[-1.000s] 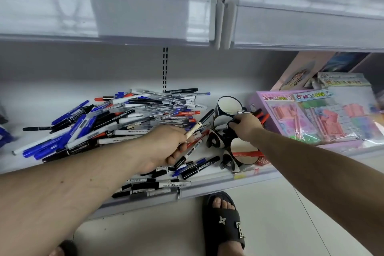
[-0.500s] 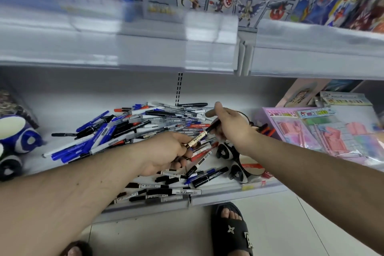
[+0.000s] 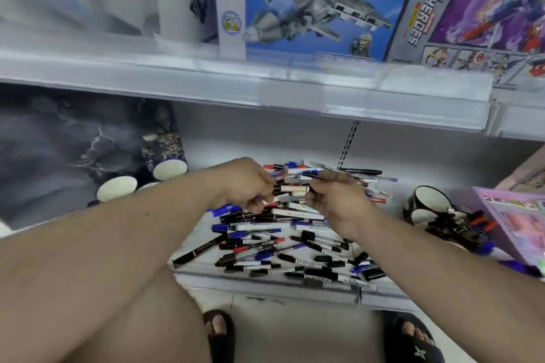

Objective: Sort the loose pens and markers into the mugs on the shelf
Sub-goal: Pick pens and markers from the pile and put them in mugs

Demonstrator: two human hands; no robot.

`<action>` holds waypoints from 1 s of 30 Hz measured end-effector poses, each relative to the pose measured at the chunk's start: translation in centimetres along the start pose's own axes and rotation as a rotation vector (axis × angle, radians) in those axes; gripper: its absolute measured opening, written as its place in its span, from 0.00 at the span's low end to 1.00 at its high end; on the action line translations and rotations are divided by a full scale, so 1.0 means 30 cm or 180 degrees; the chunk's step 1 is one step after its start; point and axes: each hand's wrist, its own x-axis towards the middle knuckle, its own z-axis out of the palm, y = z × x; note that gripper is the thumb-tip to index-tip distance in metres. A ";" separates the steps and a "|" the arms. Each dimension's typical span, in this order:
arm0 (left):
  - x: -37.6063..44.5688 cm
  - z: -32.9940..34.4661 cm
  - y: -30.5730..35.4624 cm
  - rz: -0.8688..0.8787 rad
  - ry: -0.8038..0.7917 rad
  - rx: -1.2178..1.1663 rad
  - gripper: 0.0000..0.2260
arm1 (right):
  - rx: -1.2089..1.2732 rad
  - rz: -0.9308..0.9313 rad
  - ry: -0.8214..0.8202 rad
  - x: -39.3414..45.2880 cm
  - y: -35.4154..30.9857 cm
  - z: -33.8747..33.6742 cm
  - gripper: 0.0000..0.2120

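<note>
Both hands meet over the pile of pens and markers (image 3: 283, 233) on the lower shelf (image 3: 265, 280). The left hand (image 3: 247, 186) and the right hand (image 3: 336, 197) each curl their fingers round an end of a cream-barrelled marker (image 3: 293, 189), held level between them; the blur leaves the exact pinch uncertain. At 3 o'clock from the hands stand black-and-white mugs (image 3: 427, 206), some already holding pens. At 9 o'clock sit dark mugs with pale insides (image 3: 147, 177). Toy boxes (image 3: 309, 3) fill the upper shelf at 12 o'clock.
</note>
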 end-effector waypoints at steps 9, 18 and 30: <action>-0.202 -0.347 -0.387 0.0167 0.2037 -0.1472 0.07 | -0.0792 0.0087 -0.0342 0.043 0.124 0.356 0.11; -0.141 -0.370 -0.746 -0.0598 0.3103 -0.0386 0.11 | -0.0936 0.0541 -0.0477 0.091 0.260 0.415 0.06; 0.179 -0.423 -0.739 -0.0440 0.2118 0.2712 0.09 | -0.1130 0.0677 0.0009 0.208 0.346 0.282 0.06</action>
